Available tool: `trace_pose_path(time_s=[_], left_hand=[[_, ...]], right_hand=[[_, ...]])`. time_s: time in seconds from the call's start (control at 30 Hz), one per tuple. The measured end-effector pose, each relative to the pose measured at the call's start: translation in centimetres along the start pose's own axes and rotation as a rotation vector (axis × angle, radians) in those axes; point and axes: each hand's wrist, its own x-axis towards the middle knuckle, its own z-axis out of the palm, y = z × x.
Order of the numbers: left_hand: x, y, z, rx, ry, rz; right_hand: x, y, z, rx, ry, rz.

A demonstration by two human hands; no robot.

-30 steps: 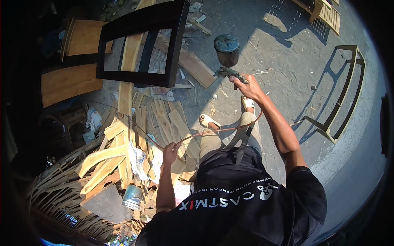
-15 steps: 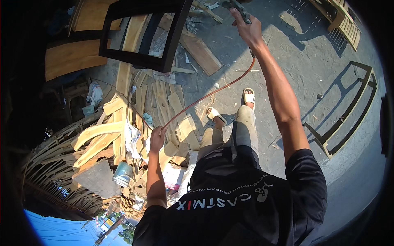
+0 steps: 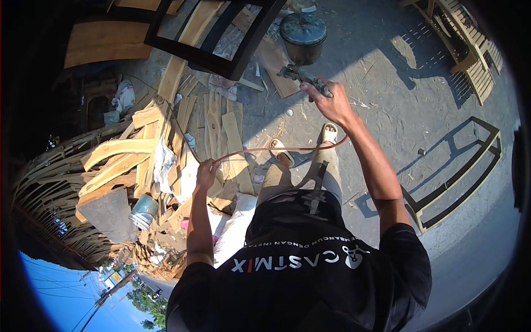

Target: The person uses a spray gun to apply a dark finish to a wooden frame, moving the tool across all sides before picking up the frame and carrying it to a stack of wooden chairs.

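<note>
My right hand (image 3: 331,102) is closed round the handle of a spray gun (image 3: 305,79), whose head points left toward a dark frame. From its lower end a thin reddish-brown hose (image 3: 271,149) sags across to my left hand (image 3: 207,170), whose fingers are closed on it. Beyond my hands, at the upper left, the black-painted rectangular frame (image 3: 235,69) stands tilted, apart from the gun. A blue-green lidded round pot (image 3: 303,34) stands on the ground just past the gun.
Loose boards (image 3: 213,119) and curved wood offcuts (image 3: 119,152) heap at the left, with a paint-stained bucket (image 3: 144,212) among them. Brown panels (image 3: 108,41) are at the far left. An open wooden frame (image 3: 442,191) lies at the right; a slatted bench (image 3: 470,52) stands far right.
My right hand has drawn the spray gun nearer to me, away from the black frame. Between my hands the hose hangs slacker. The round pot now shows fully.
</note>
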Motion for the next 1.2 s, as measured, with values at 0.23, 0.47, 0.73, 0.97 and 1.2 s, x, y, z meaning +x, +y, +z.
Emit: trace_pose_path(time_s=[0.23, 0.47, 0.73, 0.97, 1.2], left_hand=[[0.4, 0.5, 0.1, -0.055, 0.017, 0.009], [0.0, 0.3, -0.4, -0.058, 0.067, -0.047], [1.4, 2.4, -0.6, -0.173, 0.108, -0.063], [2.7, 4.1, -0.6, -0.212, 0.145, -0.035], [4.5, 6.1, -1.2, -0.192, 0.141, -0.012]], right_hand=[[-1.7, -1.8, 2.7, -0.095, -0.171, -0.101], [2.4, -4.3, 2.6, -0.02, 0.064, -0.06], [9.5, -7.2, -3.5, -0.101, 0.295, -0.012], [15.8, -8.1, -8.5, -0.146, 0.416, 0.039], [19.1, -5.6, -12.0, -0.167, 0.592, -0.016]])
